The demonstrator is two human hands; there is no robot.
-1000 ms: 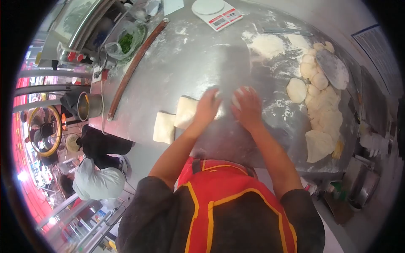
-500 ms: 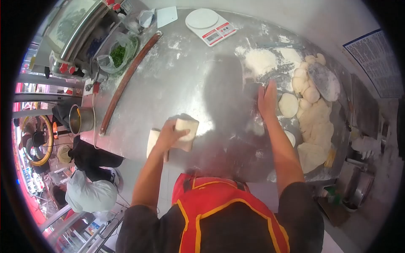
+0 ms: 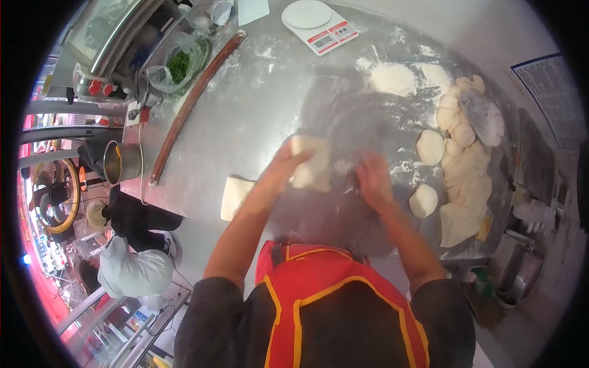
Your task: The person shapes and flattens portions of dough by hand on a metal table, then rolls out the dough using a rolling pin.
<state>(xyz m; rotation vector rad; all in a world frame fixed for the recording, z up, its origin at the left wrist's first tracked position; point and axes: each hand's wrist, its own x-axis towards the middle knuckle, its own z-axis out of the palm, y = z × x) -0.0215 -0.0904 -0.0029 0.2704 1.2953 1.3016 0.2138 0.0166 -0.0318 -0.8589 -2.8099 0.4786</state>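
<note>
A folded square of pale dough (image 3: 313,167) is at the middle of the metal table, gripped at its left edge by my left hand (image 3: 287,164). To its right, my right hand (image 3: 372,175) is over the table with its fingers blurred by motion; whether it holds anything is hidden. Another dough square (image 3: 235,196) lies left of my left forearm. Two round dough pieces, one higher (image 3: 430,147) and one lower (image 3: 423,201), lie right of my right hand, beside a large flattened dough mass (image 3: 469,178).
A long wooden rolling pin (image 3: 195,104) lies on the left of the table (image 3: 245,122). At the back are a white scale (image 3: 316,27) and loose flour (image 3: 392,78). A metal pot (image 3: 121,162) and a seated person (image 3: 135,267) are at the left.
My left hand has moved right with the dough square, which it took hold of after the first frame. My right hand has come back toward the middle from the flour side.
</note>
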